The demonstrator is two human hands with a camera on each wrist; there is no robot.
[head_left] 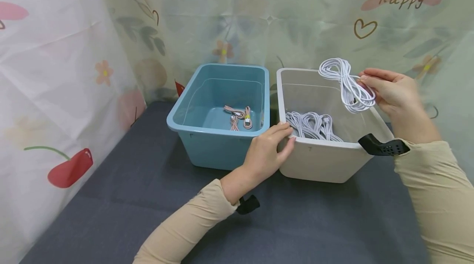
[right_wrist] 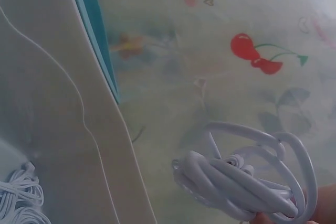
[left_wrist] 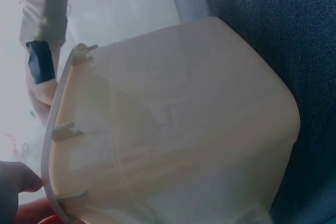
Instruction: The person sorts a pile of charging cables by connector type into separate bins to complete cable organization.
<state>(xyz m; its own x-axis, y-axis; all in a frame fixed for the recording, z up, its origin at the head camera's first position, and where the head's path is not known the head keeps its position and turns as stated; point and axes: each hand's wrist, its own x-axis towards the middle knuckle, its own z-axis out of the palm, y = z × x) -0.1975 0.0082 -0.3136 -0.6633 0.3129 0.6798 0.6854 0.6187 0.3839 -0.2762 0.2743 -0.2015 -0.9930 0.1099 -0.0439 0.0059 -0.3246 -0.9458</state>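
Note:
My right hand [head_left: 394, 91] pinches a coiled white cable [head_left: 349, 87] above the right side of a light grey bin [head_left: 322, 159]. In the right wrist view the bundled cable [right_wrist: 236, 182] shows its loops, with a fingertip at the lower edge. My left hand [head_left: 268, 149] grips the bin's near left rim corner; the left wrist view shows thumb and fingers [left_wrist: 21, 177] on either side of that rim. Several white cable bundles [head_left: 312, 126] lie inside the grey bin. A blue bin [head_left: 218, 149] to its left holds a few small pinkish cables [head_left: 240, 116].
Both bins stand side by side on a dark cloth-covered table [head_left: 148, 202]. Behind them hangs a patterned curtain [head_left: 252, 21], and another white one [head_left: 63, 91] runs along the left. Black straps [head_left: 383, 145] circle the wrists.

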